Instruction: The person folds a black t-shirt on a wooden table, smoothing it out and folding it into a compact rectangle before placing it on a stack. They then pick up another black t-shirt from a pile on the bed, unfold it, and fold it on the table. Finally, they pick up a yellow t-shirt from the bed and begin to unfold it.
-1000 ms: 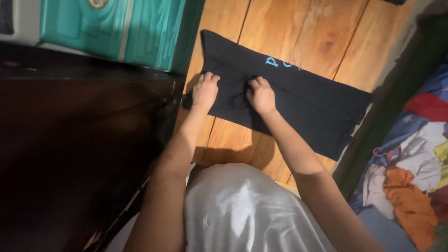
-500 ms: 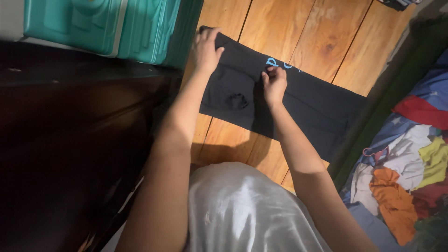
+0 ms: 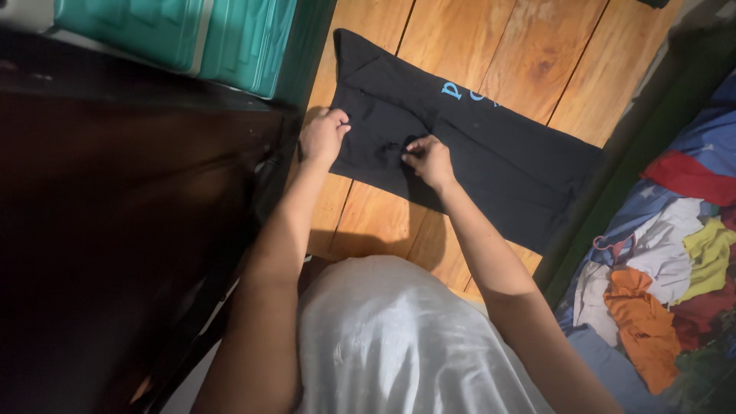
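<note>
I look down at a black cloth (image 3: 460,161) lying flat on the wood floor (image 3: 537,61). It looks folded into a long strip, and it has some light blue letters near its far edge. I cannot tell what kind of clothing it is.

My left hand (image 3: 322,136) rests on the left end of the cloth, at its near edge. The fingers curl down over the edge and seem to pinch it, but the fingertips are partly hidden, so I cannot be sure how tight the hold is. My right hand (image 3: 429,159) sits on the middle of the cloth. Its thumb and fingers are pressed close together on a small bunch of the fabric. The spot is black on black, so the pinch is hard to make out.

My white shirt (image 3: 399,345) fills the bottom of the view and hides my legs and the floor under me.

A dark piece of furniture (image 3: 115,215) is at my left, too dim to name. A teal box (image 3: 192,34) sits behind it, cut off at the top. At my right is a pile of clothes (image 3: 659,276) in many colours, cut off by the edge.
</note>
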